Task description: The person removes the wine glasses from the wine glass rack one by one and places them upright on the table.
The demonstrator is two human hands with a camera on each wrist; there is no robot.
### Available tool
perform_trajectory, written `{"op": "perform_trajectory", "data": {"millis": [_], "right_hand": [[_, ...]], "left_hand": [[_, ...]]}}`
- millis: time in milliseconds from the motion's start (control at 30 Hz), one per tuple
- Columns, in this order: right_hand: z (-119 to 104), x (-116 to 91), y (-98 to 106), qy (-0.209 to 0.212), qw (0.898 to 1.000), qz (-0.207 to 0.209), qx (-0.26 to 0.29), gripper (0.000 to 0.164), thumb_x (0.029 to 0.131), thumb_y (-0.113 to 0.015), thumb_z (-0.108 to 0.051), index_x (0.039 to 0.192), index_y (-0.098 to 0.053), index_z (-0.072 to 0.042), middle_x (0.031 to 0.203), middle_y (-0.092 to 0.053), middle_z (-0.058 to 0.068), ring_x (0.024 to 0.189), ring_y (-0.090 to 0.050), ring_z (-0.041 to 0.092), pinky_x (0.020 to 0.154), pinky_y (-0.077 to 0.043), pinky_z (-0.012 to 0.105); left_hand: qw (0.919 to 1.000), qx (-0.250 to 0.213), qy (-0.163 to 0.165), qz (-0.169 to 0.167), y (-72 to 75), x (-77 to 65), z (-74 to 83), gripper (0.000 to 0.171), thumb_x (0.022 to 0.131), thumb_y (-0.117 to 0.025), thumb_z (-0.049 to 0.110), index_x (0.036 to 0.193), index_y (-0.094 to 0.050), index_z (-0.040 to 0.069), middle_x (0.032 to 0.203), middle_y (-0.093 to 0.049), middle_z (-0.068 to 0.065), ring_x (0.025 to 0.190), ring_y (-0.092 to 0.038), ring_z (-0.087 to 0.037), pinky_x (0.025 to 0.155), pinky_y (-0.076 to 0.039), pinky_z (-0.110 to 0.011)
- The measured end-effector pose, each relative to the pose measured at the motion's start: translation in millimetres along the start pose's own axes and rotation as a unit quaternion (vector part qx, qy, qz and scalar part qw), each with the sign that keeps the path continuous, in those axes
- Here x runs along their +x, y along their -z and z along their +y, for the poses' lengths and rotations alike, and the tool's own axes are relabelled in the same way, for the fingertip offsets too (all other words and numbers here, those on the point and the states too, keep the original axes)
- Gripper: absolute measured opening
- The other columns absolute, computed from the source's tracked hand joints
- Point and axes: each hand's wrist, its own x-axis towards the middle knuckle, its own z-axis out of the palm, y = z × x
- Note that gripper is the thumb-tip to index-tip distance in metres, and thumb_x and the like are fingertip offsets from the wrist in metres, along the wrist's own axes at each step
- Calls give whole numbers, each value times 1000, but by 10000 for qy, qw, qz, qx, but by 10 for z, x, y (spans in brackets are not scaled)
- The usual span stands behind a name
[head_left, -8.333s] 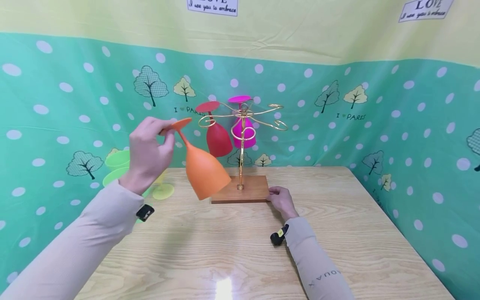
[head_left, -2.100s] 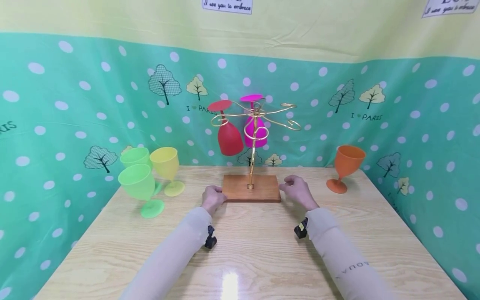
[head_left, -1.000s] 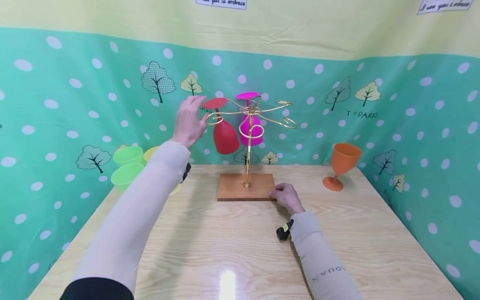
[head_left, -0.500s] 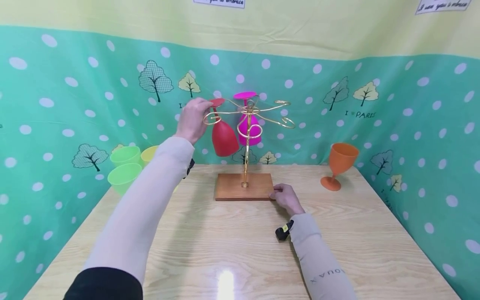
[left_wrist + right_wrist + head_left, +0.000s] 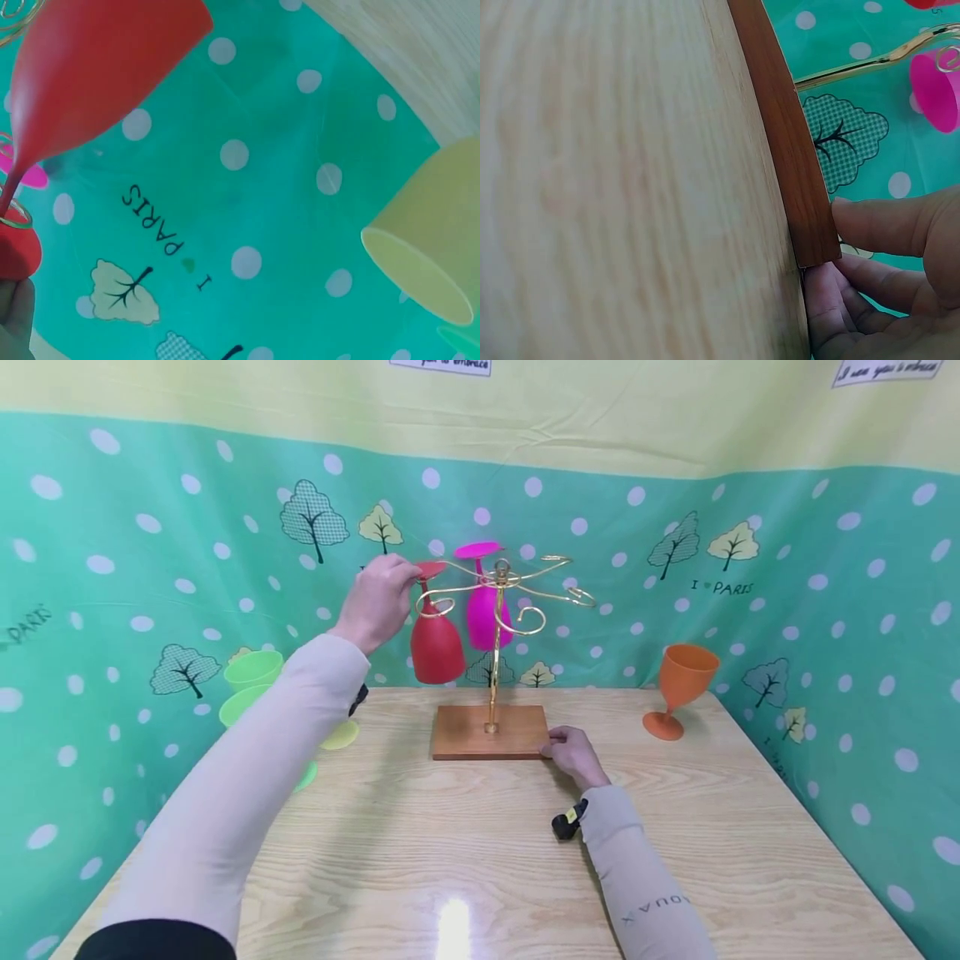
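Note:
My left hand (image 5: 377,602) pinches the foot of a red goblet (image 5: 438,647), which hangs upside down with its stem in a ring of a gold wire glass rack (image 5: 493,681). In the left wrist view the fingers (image 5: 16,322) are at the edge of the foot, and the bowl points away. My right hand (image 5: 576,756) grips the front right corner of the rack's wooden base (image 5: 491,739). The right wrist view has the thumb on top of the base and fingers at its end. A magenta goblet (image 5: 489,618) hangs upside down behind the post.
An orange goblet (image 5: 686,675) stands at the back right of the wooden table (image 5: 420,860). Two green goblets (image 5: 251,668) stand at the left, partly behind my left arm. Next to them is a yellow goblet (image 5: 435,232). A polka-dot cloth (image 5: 585,518) hangs behind.
The orange goblet went from my left hand to the table's right side. My left hand rose from the base to the red goblet's foot. The rack's wire arms and the hung goblets have turned slightly.

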Motion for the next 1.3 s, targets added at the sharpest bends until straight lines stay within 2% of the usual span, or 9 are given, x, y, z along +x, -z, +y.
{"op": "perform_trajectory", "data": {"millis": [167, 400, 567, 800, 1000, 1167, 1300], "right_hand": [[-1, -6, -4, -14, 10000, 2, 50, 42, 89, -66, -10, 127, -54, 2, 117, -58, 17, 106, -53, 29, 90, -44, 41], [7, -11, 11, 20, 10000, 27, 42, 40, 88, -66, -10, 126, -55, 2, 115, -58, 16, 102, -54, 28, 88, -45, 39], [16, -3, 17, 50, 10000, 34, 42, 42, 88, -65, -9, 127, -54, 2, 115, -58, 16, 102, -54, 27, 87, -45, 39], [15, 11, -1, 1, 10000, 15, 68, 42, 88, -65, -9, 127, -54, 2, 117, -58, 17, 105, -54, 28, 89, -45, 40], [23, 20, -8, -44, 9999, 47, 106, 42, 87, -66, -8, 127, -55, 1, 116, -58, 15, 103, -54, 27, 87, -46, 38], [17, 24, -9, -45, 9999, 33, 114, 41, 87, -66, -8, 126, -56, 1, 116, -59, 16, 103, -54, 27, 87, -45, 39], [10, 27, 1, -57, 9999, 29, 114, 42, 87, -66, -8, 126, -55, 1, 117, -59, 16, 105, -54, 28, 89, -45, 40]], "left_hand": [[9994, 10, -358, 27, 105, -60, 13, 18, 95, -56, 5, 107, -68, -1, 100, -65, -14, 96, -57, -29, 87, -51, -39], [9941, 14, -1070, 196, 196, -67, 27, 14, 90, -60, -2, 101, -69, -3, 94, -65, -15, 90, -58, -31, 81, -52, -40], [9916, 23, -1282, 175, 230, -38, 53, 15, 89, -61, -2, 101, -69, -3, 93, -65, -14, 89, -57, -30, 80, -52, -40], [9936, 148, -1090, 247, 231, 18, 46, 16, 91, -57, -1, 100, -69, -5, 93, -65, -16, 88, -57, -31, 79, -51, -40], [9974, 297, -606, 243, 161, 104, 35, 20, 91, -54, -3, 103, -69, -5, 93, -64, -18, 88, -57, -32, 78, -51, -40], [9991, 342, -117, 223, 97, 164, 104, 22, 93, -54, 2, 109, -69, -2, 99, -65, -17, 93, -59, -32, 83, -52, -40], [9994, 174, -60, 302, 64, 181, 191, 23, 93, -54, 3, 110, -69, 0, 101, -66, -15, 97, -60, -29, 87, -52, -38]]}}
